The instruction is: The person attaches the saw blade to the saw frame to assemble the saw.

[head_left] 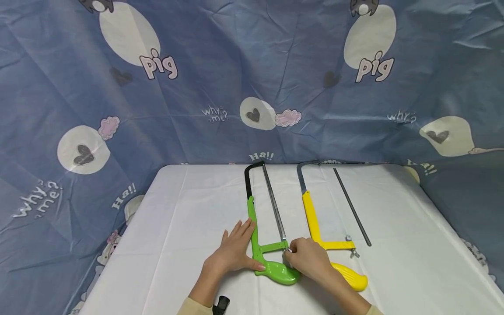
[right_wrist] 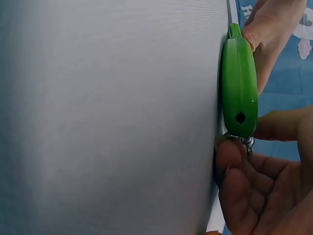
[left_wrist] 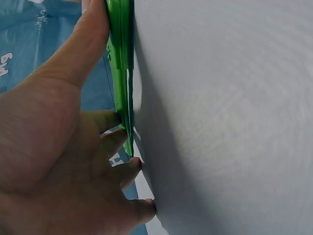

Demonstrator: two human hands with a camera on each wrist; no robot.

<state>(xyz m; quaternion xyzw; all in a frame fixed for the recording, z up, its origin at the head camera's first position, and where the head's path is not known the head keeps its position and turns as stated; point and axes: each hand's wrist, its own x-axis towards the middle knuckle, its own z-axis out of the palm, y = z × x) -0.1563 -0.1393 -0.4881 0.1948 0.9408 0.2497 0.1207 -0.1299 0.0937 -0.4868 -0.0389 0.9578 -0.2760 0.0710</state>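
A green-handled hacksaw [head_left: 281, 273] lies flat on the white table, its blade [head_left: 273, 201] fitted along the right side of its frame. My left hand [head_left: 232, 251] rests on it with spread fingers: fingertips touch the green frame and the thumb presses near the handle. In the left wrist view the fingers reach along the green frame [left_wrist: 117, 29]. With curled fingers my right hand [head_left: 309, 258] pinches the small metal wing nut [right_wrist: 248, 143] at the end of the lower crossbar. The right wrist view shows the handle's end [right_wrist: 239, 88] just above those fingers.
Right of it lies a yellow hacksaw [head_left: 312, 218] with no blade in its frame and its own wing nut [head_left: 355, 253]. A loose blade [head_left: 352, 208] lies farther right. A small black object [head_left: 222, 304] is by my left wrist. Blue patterned cloth [head_left: 220, 65] hangs behind the table.
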